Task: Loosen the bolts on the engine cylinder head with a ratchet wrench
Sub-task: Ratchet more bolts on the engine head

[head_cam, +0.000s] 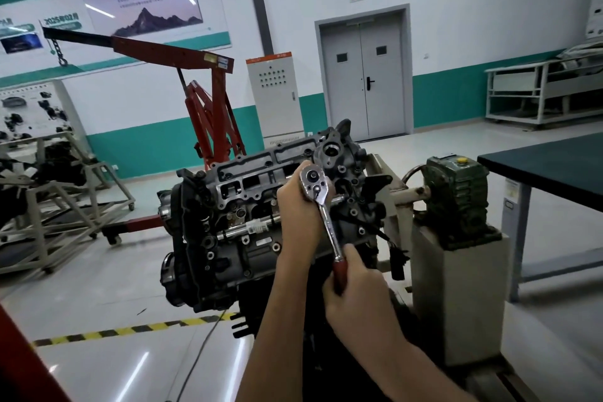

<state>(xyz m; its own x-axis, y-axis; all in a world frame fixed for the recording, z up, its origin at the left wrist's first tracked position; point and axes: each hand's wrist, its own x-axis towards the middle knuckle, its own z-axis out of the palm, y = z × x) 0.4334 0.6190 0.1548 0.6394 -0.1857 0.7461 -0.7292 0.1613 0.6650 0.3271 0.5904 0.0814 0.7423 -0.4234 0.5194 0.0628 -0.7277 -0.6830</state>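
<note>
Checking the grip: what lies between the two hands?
The head view shows only the wrench's chrome shaft between the left hand and the right hand, the engine behind.

The one view came from a wide-angle camera worn on the person's head, facing forward and tilted down. It sat close to the engine cylinder head (261,173), so the left hand (298,206) and right hand (355,290) on the ratchet wrench (315,184) fell at mid-frame. Farther off it took in the floor (98,287), a red crane (208,101) at far left, a grey double door (362,75) on the far wall and a dark tabletop (554,163) at right.
</note>
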